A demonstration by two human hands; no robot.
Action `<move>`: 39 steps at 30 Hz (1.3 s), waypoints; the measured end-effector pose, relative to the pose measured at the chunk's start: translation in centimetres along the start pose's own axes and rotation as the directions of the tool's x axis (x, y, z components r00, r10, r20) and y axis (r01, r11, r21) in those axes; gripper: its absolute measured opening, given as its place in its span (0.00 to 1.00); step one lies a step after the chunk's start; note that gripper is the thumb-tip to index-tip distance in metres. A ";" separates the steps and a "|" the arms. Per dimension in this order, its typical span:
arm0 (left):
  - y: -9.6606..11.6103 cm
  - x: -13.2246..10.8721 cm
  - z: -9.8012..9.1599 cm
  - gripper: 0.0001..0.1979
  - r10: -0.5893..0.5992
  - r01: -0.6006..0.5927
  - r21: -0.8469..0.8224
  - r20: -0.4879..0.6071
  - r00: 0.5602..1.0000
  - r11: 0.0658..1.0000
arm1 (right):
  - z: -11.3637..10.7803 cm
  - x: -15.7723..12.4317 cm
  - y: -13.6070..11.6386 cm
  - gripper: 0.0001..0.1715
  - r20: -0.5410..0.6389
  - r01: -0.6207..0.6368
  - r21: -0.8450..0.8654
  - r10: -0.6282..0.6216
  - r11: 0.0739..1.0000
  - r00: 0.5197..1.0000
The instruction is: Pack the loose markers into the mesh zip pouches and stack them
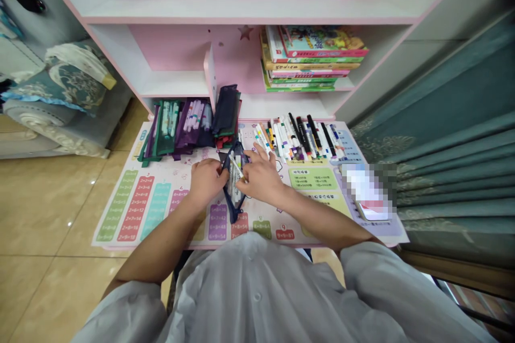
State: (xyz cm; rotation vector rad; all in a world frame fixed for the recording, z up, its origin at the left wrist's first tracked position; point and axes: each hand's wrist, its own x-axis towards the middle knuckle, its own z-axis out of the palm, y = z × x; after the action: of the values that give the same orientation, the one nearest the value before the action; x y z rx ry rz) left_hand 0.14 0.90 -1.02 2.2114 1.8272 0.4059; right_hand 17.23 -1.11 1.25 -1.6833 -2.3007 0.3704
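A dark blue pencil case (234, 199) lies open on the desk between my hands, with several markers inside. My left hand (206, 180) is closed on the case's left edge and holds it apart. My right hand (261, 174) pinches a white marker (236, 167) at the case's mouth, its other fingers spread over the desk. A loose row of markers (300, 136) lies just beyond my right hand.
Filled green and purple pencil cases (177, 128) and a stack of dark empty ones (226, 110) stand at the back of the desk mat (132, 203). Books (309, 59) lie on the shelf above. A curtain (450, 139) hangs at right, a sofa (52, 96) at left.
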 end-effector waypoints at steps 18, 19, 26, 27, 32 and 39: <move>-0.1 0.0 0.1 0.11 0.000 0.000 -0.011 -0.003 1.000 1.000 | 0.7 2.6 3.0 0.10 -0.190 -0.114 0.050 0.122 0.992 0.974; -0.2 0.0 0.1 0.11 -0.001 0.001 -0.013 -0.004 1.000 1.000 | 0.6 3.1 3.7 0.10 -0.236 -0.162 0.030 0.165 0.986 0.958; -0.2 -0.1 0.1 0.12 -0.009 0.009 -0.028 0.000 1.000 1.000 | 1.8 5.1 7.3 0.18 -0.131 -0.353 -0.194 0.332 0.915 0.934; -0.2 -0.1 0.1 0.11 -0.011 0.011 -0.030 0.000 1.000 0.999 | 2.2 5.1 7.5 0.20 -0.122 -0.354 -0.214 0.335 0.910 0.934; -0.1 -0.1 0.1 0.11 -0.008 0.008 -0.020 0.006 1.000 1.000 | 3.6 5.4 8.0 0.20 -0.143 -0.324 -0.256 0.296 0.911 0.944; -0.1 -0.1 0.0 0.11 -0.011 0.011 -0.006 0.011 1.000 1.000 | 1.3 4.7 6.5 0.14 -0.110 -0.282 -0.163 0.266 0.946 0.958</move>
State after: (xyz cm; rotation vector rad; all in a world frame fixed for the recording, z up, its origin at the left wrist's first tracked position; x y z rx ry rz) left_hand 0.08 0.82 -1.05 2.1941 1.8293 0.3964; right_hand 21.14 5.20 -1.99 -2.0723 -2.0931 0.1450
